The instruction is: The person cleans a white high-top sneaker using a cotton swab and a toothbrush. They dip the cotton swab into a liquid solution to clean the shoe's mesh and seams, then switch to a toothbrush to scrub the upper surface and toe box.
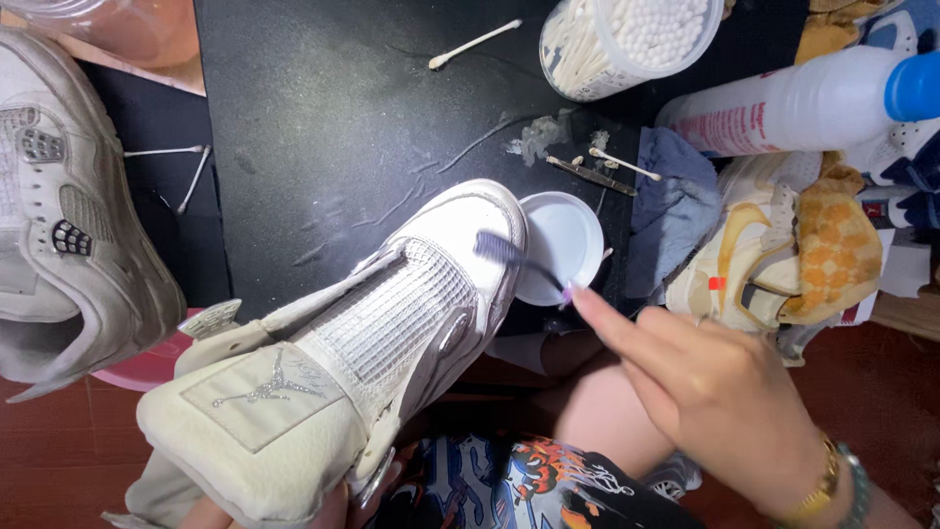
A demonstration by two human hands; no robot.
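The cream high-top sneaker [362, 343] sits in the near centre of the view, raised off the black work mat [323, 108] and tilted, its tongue and collar nearest the camera and its toe cap pointing away and to the right; the long axis runs from near left to far right. That attitude presents the toe and mesh side panel to the brush, which appears to be the reason for the hold. The left hand [294, 509] supports the shoe from beneath at the heel end; only fingertips show, so the grip cannot be told. The right hand [705, 392] comes in from the near right, fingers pressed together and extended, pinching the handle of a small dark-bristled brush [504, 253] whose head rests on the toe cap. Just beside the toe, touching or nearly so, lies a white round lid [563, 245]. Farther right lie a blue-grey cloth [676, 196] and a second sneaker draped with a yellow checked cloth [832, 245]. At the far edge stand a tub of cotton swabs [627, 39] and a white bottle with a blue cap [803, 98]. A worn grey sneaker [69, 225] lies at the left.
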